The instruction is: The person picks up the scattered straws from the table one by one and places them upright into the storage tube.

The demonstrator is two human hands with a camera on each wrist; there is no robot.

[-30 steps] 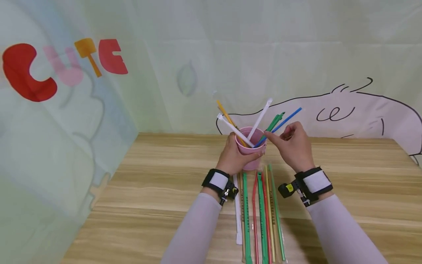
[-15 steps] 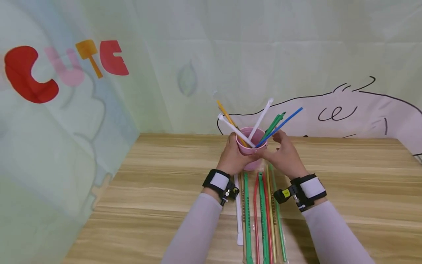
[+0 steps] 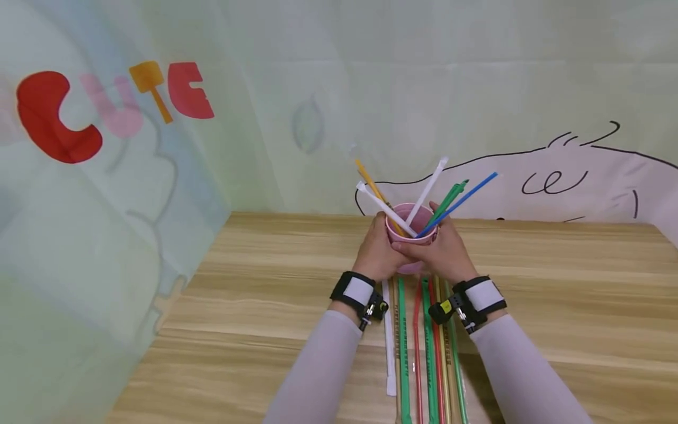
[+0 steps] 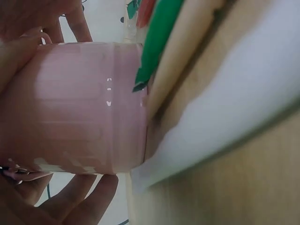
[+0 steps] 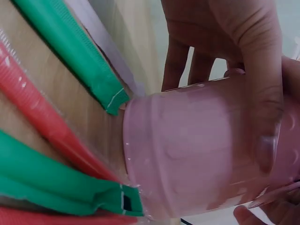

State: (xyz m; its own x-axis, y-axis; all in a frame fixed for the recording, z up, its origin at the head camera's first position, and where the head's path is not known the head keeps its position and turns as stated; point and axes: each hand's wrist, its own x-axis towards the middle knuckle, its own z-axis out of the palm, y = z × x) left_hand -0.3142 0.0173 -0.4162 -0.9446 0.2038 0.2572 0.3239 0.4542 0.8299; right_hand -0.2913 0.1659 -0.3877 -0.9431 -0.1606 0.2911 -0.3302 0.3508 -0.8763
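Observation:
Both hands hold a small pink bucket (image 3: 410, 269) upright. My left hand (image 3: 375, 253) grips its left side and my right hand (image 3: 450, 253) its right, with the thumbs across the near side. Several straws lean out of the bucket: an orange one (image 3: 371, 179), white wrapped ones (image 3: 430, 187), green ones (image 3: 447, 200) and a blue one (image 3: 471, 188). In the left wrist view, fingers curve around the pink wall (image 4: 70, 108). The right wrist view has the bucket's base beside a green wrapped straw (image 5: 70, 51) and a red straw (image 5: 51, 117).
A row of straws lies lengthwise on the wooden table (image 3: 254, 306), just in front of the bucket. Among them are a white wrapped straw (image 3: 391, 353), a green wrapped one (image 3: 405, 353) and a red one (image 3: 416, 341). A printed cloth (image 3: 265, 106) hangs behind the table.
My right hand has moved left and down from beside the blue straw to grip the bucket's right side. My left hand keeps its hold on the bucket.

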